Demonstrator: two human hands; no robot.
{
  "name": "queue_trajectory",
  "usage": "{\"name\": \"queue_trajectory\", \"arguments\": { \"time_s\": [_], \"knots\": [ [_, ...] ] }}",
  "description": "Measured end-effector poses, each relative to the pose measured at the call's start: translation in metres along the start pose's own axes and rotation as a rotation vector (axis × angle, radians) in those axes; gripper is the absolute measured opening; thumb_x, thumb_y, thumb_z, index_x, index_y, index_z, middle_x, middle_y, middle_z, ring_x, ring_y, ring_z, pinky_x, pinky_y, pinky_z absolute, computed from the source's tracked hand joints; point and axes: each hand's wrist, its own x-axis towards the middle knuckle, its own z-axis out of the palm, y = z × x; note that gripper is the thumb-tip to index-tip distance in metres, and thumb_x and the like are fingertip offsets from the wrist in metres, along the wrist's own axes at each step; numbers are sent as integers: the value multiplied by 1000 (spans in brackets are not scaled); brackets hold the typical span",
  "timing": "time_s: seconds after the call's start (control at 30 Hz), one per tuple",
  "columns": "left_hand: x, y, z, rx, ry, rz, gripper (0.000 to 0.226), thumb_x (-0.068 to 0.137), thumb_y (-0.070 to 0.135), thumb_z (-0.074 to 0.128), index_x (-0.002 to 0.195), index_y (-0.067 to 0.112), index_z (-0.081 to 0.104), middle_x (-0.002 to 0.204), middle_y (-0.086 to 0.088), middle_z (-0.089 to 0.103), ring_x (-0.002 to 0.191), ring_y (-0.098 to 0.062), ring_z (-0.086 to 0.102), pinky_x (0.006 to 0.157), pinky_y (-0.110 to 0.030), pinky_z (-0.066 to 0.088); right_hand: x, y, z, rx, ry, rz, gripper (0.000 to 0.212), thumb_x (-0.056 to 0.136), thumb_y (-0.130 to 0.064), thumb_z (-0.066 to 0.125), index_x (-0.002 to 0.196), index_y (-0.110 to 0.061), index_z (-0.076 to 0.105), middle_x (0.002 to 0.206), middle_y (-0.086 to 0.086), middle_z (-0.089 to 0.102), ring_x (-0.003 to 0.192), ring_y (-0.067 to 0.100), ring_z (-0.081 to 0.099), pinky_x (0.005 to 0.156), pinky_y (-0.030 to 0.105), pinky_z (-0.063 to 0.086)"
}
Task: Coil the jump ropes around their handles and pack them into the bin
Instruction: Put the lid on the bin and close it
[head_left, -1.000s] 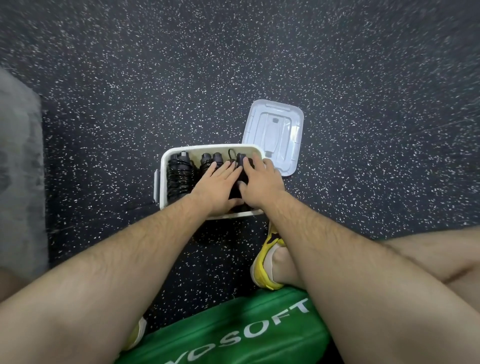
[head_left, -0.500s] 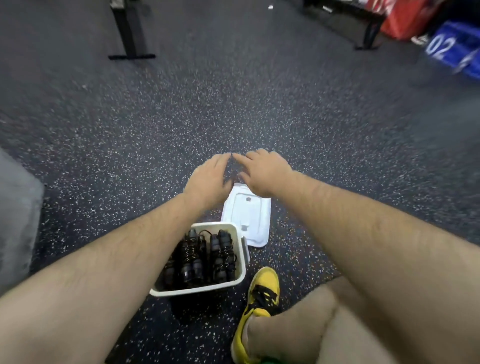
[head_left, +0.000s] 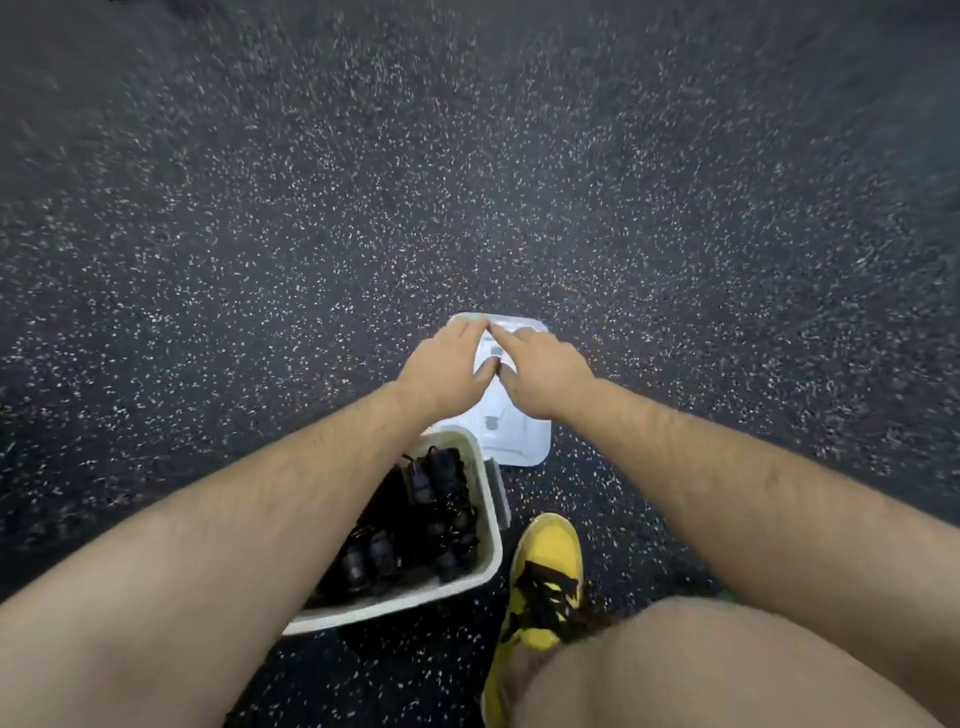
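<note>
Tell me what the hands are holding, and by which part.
The left hand and right hand lie on the white lid, fingers reaching its far edge. No sure grip shows, so whether it is held cannot be told.

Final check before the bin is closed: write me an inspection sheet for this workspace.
Surface: dark speckled rubber floor, blurred by motion.
Job's things: white bin on the floor, uncovered, with black coiled jump ropes packed inside. Its white lid lies flat on the floor just beyond it.
Clutter: nothing seen.
Hands: left hand and right hand are side by side over the lid with fingers extended. No grip is visible, and contact cannot be told.
Cables: nothing seen apart from the ropes.
Surroundings: yellow shoe on the floor, right of the bin.
</note>
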Motion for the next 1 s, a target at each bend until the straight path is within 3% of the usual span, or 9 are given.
{"name": "queue_trajectory", "arguments": {
  "time_s": [0.13,0.3,0.47,0.63,0.77,0.8,0.87,0.93,1.0],
  "knots": [
    [22,-28,59,-1,-231,-143,63,105,43,42,156,8,26,160,-11,33,143,-31,39,113,-47,37,25,23,74,119,-99,171,61,104,-43,36,159,-26,16,147,11,44,128,36,46,99,48,44],
    [49,-50,103,37,-478,-423,75,106,51,32,159,3,9,166,-25,4,142,-43,35,114,-53,36,40,46,136,246,-284,537,69,104,-41,37,159,-12,8,157,24,25,139,41,32,109,49,36],
    [66,-58,138,-12,-501,-611,68,108,37,28,160,2,1,167,-25,1,152,-47,9,121,-54,24,37,35,158,466,-164,631,59,103,-27,43,152,-2,23,153,16,32,139,35,30,110,44,35],
    [63,-55,114,-222,-286,-615,66,102,18,49,157,1,16,147,-26,46,131,-43,49,104,-47,41,32,42,143,710,50,693,66,104,-15,41,159,-5,7,159,12,31,145,30,33,118,35,28],
    [62,-46,70,-428,-135,-618,72,104,21,50,161,5,7,159,-18,35,140,-41,42,114,-49,33,28,39,107,928,321,608,60,104,-7,40,160,-13,19,161,0,30,147,17,30,117,22,18],
    [58,-41,58,-380,-151,-585,72,105,22,49,161,7,7,163,-15,29,143,-42,38,118,-53,29,29,38,95,1000,371,579,59,103,-7,41,159,-15,23,160,-2,33,146,16,33,120,24,21],
    [51,-33,25,-645,15,-644,75,105,28,52,161,10,6,166,-13,23,147,-39,32,119,-51,27,29,33,66,1082,419,494,59,101,-9,45,157,-24,31,152,-7,45,135,12,46,117,31,35],
    [37,-29,-12,-659,115,-588,78,105,39,51,162,13,5,166,-10,20,149,-32,28,118,-45,27,23,24,35,1120,451,334,58,96,-10,49,149,-33,45,135,-15,60,117,1,59,102,25,49],
    [19,-25,-46,-732,207,-522,69,106,48,43,161,19,14,164,-5,29,149,-27,32,118,-40,26,12,11,6,1074,497,162,52,95,-11,51,143,-31,51,125,-15,64,109,-1,61,94,22,53]
  ]
}}
